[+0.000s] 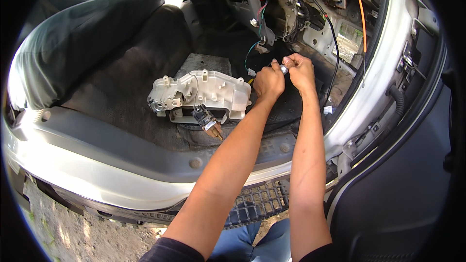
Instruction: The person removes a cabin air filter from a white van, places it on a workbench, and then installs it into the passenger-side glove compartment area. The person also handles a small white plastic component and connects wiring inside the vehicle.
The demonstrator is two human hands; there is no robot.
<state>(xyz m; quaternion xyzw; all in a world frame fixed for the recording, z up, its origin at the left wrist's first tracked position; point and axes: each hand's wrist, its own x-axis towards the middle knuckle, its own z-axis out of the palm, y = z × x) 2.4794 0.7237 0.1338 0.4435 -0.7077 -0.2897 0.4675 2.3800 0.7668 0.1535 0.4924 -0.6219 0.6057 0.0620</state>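
- Blue trousers (233,245), both legs showing in part.
- Left of the trousers, a black sleeve (170,251), its hem leaving the left forearm (221,179) bare.
- Right of the trousers, a matching dark sleeve (321,255) above a bare right forearm (308,165).

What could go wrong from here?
1. The small silvery part, pinched between the left hand and right hand, could slip and get lost on the dark floor.
2. The left forearm passes close to the white plastic housing and might knock it.
3. The dangling white connector beside the left hand could snag.
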